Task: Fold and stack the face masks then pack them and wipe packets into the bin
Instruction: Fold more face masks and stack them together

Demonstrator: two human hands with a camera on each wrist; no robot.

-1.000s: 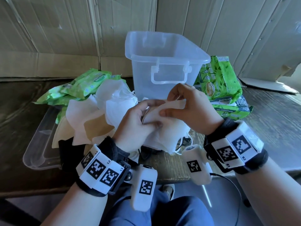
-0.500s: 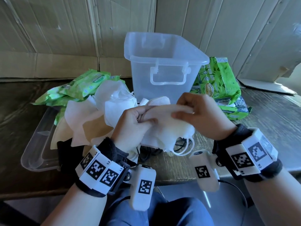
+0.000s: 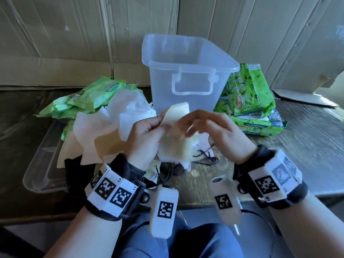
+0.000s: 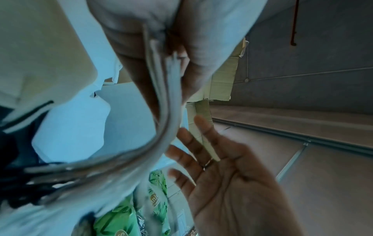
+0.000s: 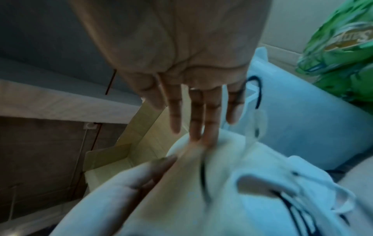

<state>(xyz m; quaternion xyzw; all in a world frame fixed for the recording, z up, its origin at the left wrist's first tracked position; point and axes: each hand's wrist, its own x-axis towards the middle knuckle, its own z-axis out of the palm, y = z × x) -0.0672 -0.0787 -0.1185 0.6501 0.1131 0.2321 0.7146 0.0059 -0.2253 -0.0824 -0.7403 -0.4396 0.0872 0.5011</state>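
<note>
My left hand [image 3: 156,125] grips a small stack of folded white and cream face masks [image 3: 175,140] just above the table's front edge. Their ear loops [image 4: 165,111] hang down from between its fingers. My right hand [image 3: 195,123] is blurred to the right of the stack, its fingers [image 5: 193,111] straight and spread, and the middle fingertips reach the top mask [image 5: 201,172]. The clear plastic bin [image 3: 186,58] stands upright right behind my hands. Green wipe packets lie at its left [image 3: 100,94] and are stacked at its right [image 3: 247,97].
A loose pile of unfolded masks [image 3: 104,131] lies to the left of my hands, partly over the bin's clear lid [image 3: 42,164]. Black ear loops [image 3: 202,157] trail on the wooden table [image 3: 307,146]. Cardboard sheets [image 3: 74,43] line the back.
My right hand has let go of the mask's right end and opened flat. The left hand has turned the stack more upright and still holds it.
</note>
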